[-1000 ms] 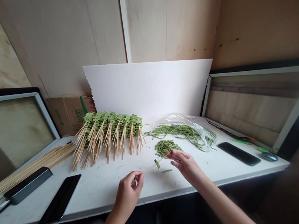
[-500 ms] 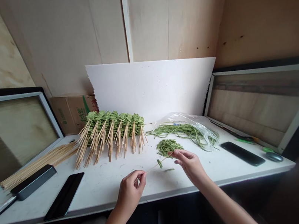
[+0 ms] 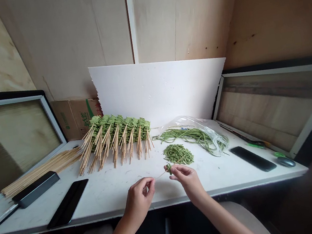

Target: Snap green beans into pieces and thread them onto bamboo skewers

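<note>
My left hand [image 3: 139, 198] is closed in a pinch on a thin wooden skewer [image 3: 160, 175], which points right and slightly up. Near the skewer's far end are short cut green bean pieces [image 3: 169, 168], set crosswise to it. My right hand [image 3: 188, 180] pinches at these pieces with thumb and fingertips; its fingers partly hide them and the skewer tip. Just behind that hand lies a loose pile of cut bean pieces [image 3: 178, 154]. At the back left, finished bean skewers [image 3: 119, 128] are stacked in rows, their bare sticks [image 3: 115, 146] fanned toward me.
Long uncut beans [image 3: 184, 133] lie partly inside a clear plastic bag [image 3: 209, 132]. Bare skewers [image 3: 44, 172] are bundled at left, beside a black box-shaped device [image 3: 36, 189] and a dark phone [image 3: 68, 203]. A second phone [image 3: 253, 159] and a mouse [image 3: 286, 162] are at right.
My right hand has moved left and down, closer to my left hand, and now grips bean at the skewer's end. The single bean piece that lay on the table below is no longer seen there.
</note>
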The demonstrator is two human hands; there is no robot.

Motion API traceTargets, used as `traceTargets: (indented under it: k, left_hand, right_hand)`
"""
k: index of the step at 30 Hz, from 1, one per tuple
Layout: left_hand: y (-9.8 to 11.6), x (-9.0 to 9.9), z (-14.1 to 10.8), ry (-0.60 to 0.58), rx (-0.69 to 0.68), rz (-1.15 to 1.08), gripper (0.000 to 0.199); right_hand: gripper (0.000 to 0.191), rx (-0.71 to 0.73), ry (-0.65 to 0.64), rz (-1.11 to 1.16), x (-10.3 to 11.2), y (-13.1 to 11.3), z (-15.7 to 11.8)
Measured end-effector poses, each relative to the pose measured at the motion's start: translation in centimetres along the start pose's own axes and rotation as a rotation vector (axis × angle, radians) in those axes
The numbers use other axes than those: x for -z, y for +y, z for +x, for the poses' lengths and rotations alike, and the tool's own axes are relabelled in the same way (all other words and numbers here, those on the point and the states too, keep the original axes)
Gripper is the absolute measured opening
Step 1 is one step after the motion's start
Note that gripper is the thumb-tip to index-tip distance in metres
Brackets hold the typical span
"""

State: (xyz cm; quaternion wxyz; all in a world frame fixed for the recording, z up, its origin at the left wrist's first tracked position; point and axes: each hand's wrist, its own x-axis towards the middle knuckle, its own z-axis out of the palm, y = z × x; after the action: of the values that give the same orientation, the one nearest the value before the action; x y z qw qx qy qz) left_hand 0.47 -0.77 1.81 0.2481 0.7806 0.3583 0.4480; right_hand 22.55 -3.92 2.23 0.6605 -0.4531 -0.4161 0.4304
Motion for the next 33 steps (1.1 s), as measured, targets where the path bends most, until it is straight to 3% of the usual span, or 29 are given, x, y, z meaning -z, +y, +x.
traceTargets:
  k: [3, 7, 14, 18, 23, 30, 33]
  left_hand:
    - [0.1, 0.0, 0.1, -0.003, 0.011, 0.000, 0.024]
    - [-0.2, 0.3, 0.3, -0.011, 0.028, -0.030, 0.024]
    - [-1.4, 0.4, 0.6, 0.044, 0.064, -0.033, 0.025]
    - [-1.8, 0.3, 0.6, 0.023, 0.070, -0.026, 0.027]
    - [-1.7, 0.3, 0.5, 0.005, 0.072, -0.013, 0.028]
    - [-1.5, 0.1, 0.4, -0.019, 0.058, -0.041, 0.028]
    - [-1.3, 0.0, 0.3, -0.042, 0.050, -0.044, 0.029]
  right_hand:
    - [0.031, -0.010, 0.000, -0.016, -0.4, 0.5, -0.1]
    - [0.035, 0.009, -0.050, -0.123, 0.4, -0.7, 0.6]
    - [0.021, 0.340, -0.230, -1.020, 4.8, -2.0, 2.3]
    - [0.013, 0.373, -0.244, -1.190, 5.5, -0.8, 2.6]
    - [0.017, 0.397, -0.168, -0.992, 4.8, -1.0, 2.5]
    - [0.042, 0.023, 0.024, -0.331, 5.5, -2.5, 3.4]
    - [0.039, -0.051, 0.042, -0.091, 5.5, -2.7, 3.4]
